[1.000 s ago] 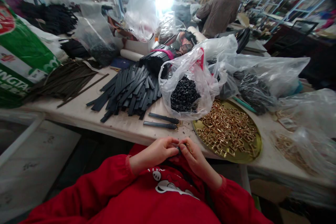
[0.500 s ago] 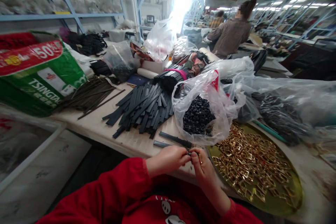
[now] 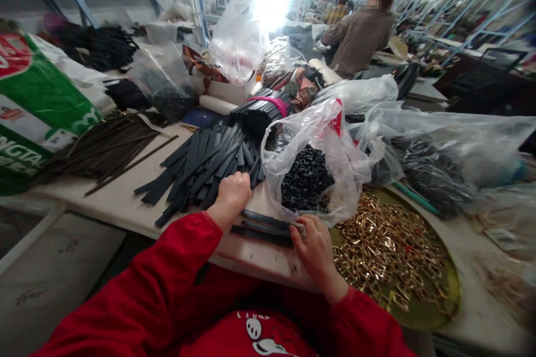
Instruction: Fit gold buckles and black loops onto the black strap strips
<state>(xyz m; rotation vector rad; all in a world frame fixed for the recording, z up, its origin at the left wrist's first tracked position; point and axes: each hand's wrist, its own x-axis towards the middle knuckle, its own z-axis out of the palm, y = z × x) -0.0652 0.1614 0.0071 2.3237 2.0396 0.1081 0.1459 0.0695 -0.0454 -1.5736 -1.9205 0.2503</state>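
My left hand [image 3: 233,196] is closed at the near right edge of a fanned pile of flat black straps [image 3: 201,162]; its fingertips are hidden against them. By the table's front edge, my right hand [image 3: 312,240] has thumb and fingers closed on the end of a black strap [image 3: 268,230], which lies among a few others side by side. Just behind the right hand, a clear plastic bag [image 3: 274,178] stands open with many small black rings [image 3: 307,175] inside. To its right is a round yellowish tray [image 3: 452,295] heaped with gold metal buckles [image 3: 389,251].
Dark brown strips [image 3: 113,148] and a green printed bag [image 3: 46,95] lie at the left. Behind the straps are a box [image 3: 228,89] and a white roll [image 3: 218,105]. More plastic bags [image 3: 460,145] cover the right side. A person in brown [image 3: 360,39] stands farther back.
My hands were together over the table's front edge and have parted. The left went forward and left to the strap pile; the right came down onto the laid-out straps. The view shifted right.
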